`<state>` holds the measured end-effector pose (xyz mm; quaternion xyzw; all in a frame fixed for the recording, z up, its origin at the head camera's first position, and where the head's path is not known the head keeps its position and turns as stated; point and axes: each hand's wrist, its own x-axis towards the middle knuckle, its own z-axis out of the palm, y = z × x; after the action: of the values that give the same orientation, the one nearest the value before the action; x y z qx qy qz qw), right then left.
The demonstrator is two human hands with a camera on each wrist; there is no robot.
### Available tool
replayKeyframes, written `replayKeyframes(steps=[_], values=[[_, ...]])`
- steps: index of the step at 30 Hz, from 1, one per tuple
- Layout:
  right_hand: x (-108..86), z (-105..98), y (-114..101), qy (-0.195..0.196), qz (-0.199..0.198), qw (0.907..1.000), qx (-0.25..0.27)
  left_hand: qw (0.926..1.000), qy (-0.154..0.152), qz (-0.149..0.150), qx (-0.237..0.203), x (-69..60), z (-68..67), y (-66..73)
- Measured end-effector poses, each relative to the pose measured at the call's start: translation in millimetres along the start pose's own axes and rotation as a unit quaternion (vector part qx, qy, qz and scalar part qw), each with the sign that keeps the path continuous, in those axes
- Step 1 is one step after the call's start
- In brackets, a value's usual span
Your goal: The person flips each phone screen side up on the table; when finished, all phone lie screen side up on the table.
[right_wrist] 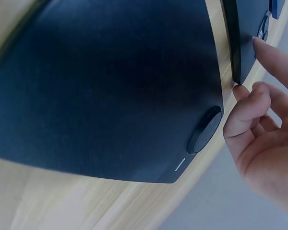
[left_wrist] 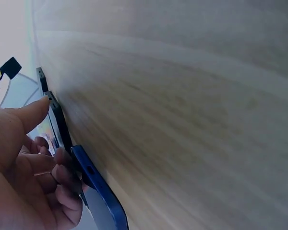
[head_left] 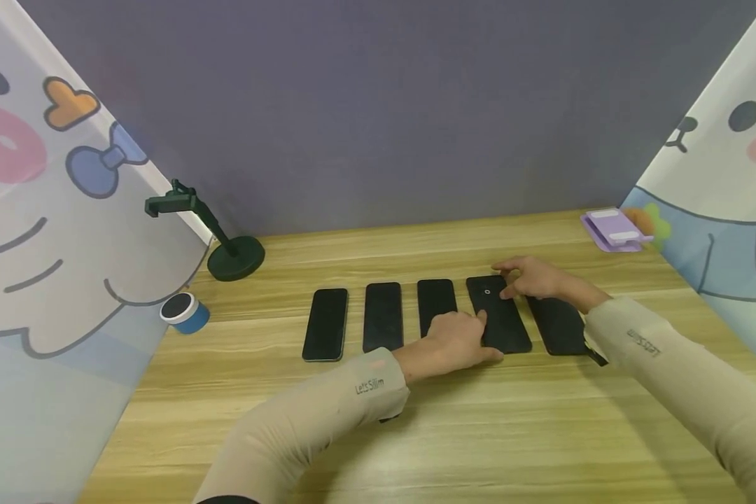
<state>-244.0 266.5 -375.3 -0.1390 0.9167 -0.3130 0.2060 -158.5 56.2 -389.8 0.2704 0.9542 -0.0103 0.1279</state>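
Note:
Several dark phones lie in a row on the wooden table. In the head view both hands are at the same black phone point(head_left: 502, 315), which lies back up with a small round camera ring near its top. My left hand point(head_left: 456, 339) touches its lower left corner, the thumb at the bottom edge and a finger at the left side. In the left wrist view the left thumb point(left_wrist: 36, 114) reaches that bottom edge. My right hand point(head_left: 535, 278) is at the top right corner, fingertips touching the phone. The right wrist view shows the right hand point(right_wrist: 266, 120) with bent fingers at that corner.
Right of it lies another black phone point(head_left: 557, 325), partly under the right forearm. Leftward lie more phones point(head_left: 437, 301), point(head_left: 383, 315), point(head_left: 325, 324). A dark green stand point(head_left: 236, 257) and a blue-white round container point(head_left: 185, 313) stand left; a purple holder point(head_left: 614, 229) is at the back right.

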Motion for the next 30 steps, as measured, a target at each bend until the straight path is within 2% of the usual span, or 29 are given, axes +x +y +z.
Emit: replayKeyframes(steps=[10, 16, 23, 30], values=[[1.1, -1.4, -6.3, -0.004, 0.001, 0.9998, -0.020, 0.9985, 0.011, -0.014, 0.052, 2.5, 1.8, 5.4], [3.9, -3.7, -11.2, -0.026, -0.004, 0.9994, -0.021, 0.9967, 0.023, -0.017, 0.076, 3.3, 2.1, 7.9], [11.4, -9.3, -5.5, -0.058, 0.022, 0.9967, 0.051, 0.9972, 0.024, -0.013, 0.070, 4.1, 2.2, 7.8], [13.8, -13.5, 8.1, -0.078, 0.042, 0.9845, 0.151, 0.9973, 0.017, -0.016, 0.069, 3.2, 1.2, 7.8]])
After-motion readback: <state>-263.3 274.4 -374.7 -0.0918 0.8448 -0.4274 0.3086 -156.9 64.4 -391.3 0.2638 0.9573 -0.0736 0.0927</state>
